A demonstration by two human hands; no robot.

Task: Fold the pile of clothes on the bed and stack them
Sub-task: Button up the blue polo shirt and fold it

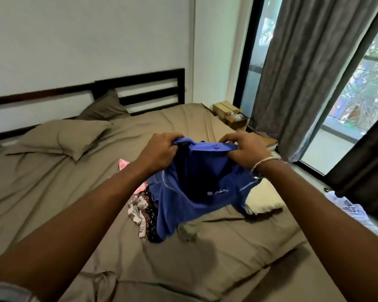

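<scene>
- Currently: gripped blue shirt [183, 205] at collar, raised above bed [52, 192], hem trailing onto sheet.
- Left hand [159, 149]: fingers curled round left collar end.
- Right hand [244, 149]: pinched right collar end near button.
- Remaining clothes — patterned garment [142, 212], pink garment [123, 165] — lay left of shirt.
- Advised: keep collar taut and level, shake out, lay flat face down before folding sleeves inward.

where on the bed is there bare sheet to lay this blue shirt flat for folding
Bare sheet runs left of the pile, between the pillows and the near edge, and a narrower strip lies near the headboard. It is crowded under the blue shirt held by the left hand and right hand: patterned garment, pink cloth, cream cloth.
</scene>
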